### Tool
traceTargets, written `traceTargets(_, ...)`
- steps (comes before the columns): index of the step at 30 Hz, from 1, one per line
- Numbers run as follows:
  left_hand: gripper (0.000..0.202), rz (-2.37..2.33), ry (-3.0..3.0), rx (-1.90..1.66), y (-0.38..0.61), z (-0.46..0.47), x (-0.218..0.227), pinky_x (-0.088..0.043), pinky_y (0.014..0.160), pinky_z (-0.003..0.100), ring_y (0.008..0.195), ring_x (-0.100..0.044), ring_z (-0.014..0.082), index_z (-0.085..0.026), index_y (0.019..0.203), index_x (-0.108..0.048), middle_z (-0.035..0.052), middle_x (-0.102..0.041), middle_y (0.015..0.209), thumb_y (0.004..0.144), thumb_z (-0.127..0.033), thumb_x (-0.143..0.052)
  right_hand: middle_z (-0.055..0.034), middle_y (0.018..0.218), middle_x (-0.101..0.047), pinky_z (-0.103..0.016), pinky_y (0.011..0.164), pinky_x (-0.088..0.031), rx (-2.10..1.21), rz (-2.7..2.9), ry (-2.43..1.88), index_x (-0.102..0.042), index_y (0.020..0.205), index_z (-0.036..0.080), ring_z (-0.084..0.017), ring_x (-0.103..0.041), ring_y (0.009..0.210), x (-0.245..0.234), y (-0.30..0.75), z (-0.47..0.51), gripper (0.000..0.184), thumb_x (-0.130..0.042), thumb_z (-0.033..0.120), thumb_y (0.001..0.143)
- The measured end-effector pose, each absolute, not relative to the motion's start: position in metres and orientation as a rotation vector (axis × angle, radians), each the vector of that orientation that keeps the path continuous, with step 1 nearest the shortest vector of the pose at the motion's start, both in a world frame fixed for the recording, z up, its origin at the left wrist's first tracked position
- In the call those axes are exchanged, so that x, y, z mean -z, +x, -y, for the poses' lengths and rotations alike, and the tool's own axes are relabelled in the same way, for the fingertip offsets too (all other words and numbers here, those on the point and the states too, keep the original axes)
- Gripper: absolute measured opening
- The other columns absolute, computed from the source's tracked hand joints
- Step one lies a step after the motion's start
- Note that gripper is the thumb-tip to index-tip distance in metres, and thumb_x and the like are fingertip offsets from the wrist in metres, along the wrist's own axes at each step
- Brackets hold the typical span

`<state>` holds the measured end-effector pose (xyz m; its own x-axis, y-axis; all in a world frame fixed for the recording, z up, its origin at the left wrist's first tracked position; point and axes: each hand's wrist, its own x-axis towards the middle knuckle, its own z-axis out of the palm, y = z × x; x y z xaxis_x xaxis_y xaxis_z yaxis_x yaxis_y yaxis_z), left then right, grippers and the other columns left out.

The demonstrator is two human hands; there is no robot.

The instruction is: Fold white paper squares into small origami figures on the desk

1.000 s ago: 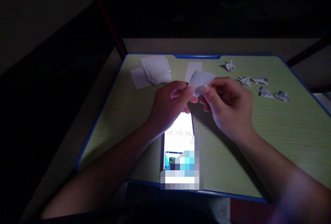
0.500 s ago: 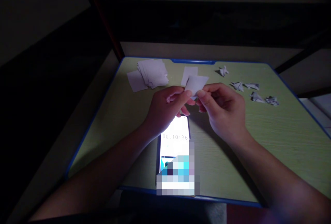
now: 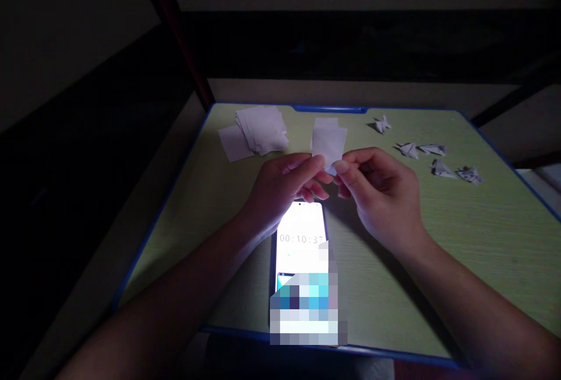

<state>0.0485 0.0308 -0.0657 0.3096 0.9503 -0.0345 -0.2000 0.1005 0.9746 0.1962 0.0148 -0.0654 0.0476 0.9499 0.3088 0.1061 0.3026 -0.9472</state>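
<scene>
A small white square of paper [image 3: 329,144] is held up over the table between my two hands. My left hand [image 3: 287,184] pinches its lower left corner with the thumb in front. At the lower right edge, my right hand [image 3: 380,193] grips the same paper between thumb and forefinger. Behind it, partly covered, another white sheet [image 3: 326,122] lies on the table. Below my hands a lit phone [image 3: 302,222] shows a timer reading; its lower part is blurred out.
The greenish table [image 3: 197,222] has a blue rim. A stack of white paper squares [image 3: 263,128] lies at the back left. At the back right are several small folded or crumpled paper pieces, among them one lone piece [image 3: 382,125] and a rumpled one [image 3: 468,175].
The held paper has turned from a slant to nearly upright, still in both hands. The whole view has shifted slightly, and the phone's timer has gone up by a second.
</scene>
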Motion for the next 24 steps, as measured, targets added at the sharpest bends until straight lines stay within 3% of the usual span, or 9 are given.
traceTargets(6,0.024,-0.899,1.28,-1.062,0.0487,-0.0303,0.0671,-0.043,0.045,0.016,0.049,-0.059,0.0062,-0.014,0.072,-0.061,0.0019,-0.069,0.071,0.083,-0.035,-0.061,0.003,0.061,-0.056,-0.022,0.044,-0.038,-0.803,1.439,-1.081,-0.06,0.076,0.018,-0.008,-0.049,0.049,0.0682,0.1982,-0.0157,0.021,-0.071,0.036,0.077)
traceTargets(14,0.026,-0.971,1.289,-1.094,0.047,-0.0309,0.0674,-0.047,0.047,0.017,0.055,-0.065,0.009,-0.014,0.079,-0.066,0.0056,-0.074,0.079,0.083,-0.039,-0.06,0.0022,0.062,-0.061,-0.023,0.046,-0.039,-0.813,1.445,-1.127,-0.067,0.08,0.017,-0.009,-0.051,0.05,0.0686,0.198,-0.0134,0.014,-0.072,0.03,0.077)
traceTargets(24,0.021,-1.003,1.342,-1.088,0.0495,-0.0308,0.066,-0.045,0.045,0.016,0.049,-0.061,0.0068,-0.013,0.077,-0.067,0.0037,-0.072,0.07,0.083,-0.032,-0.061,0.0008,0.063,-0.065,-0.022,0.048,-0.043,-0.858,1.397,-1.117,-0.067,0.075,0.017,-0.009,-0.055,0.052,0.0701,0.1977,-0.0169,0.013,-0.072,0.029,0.077)
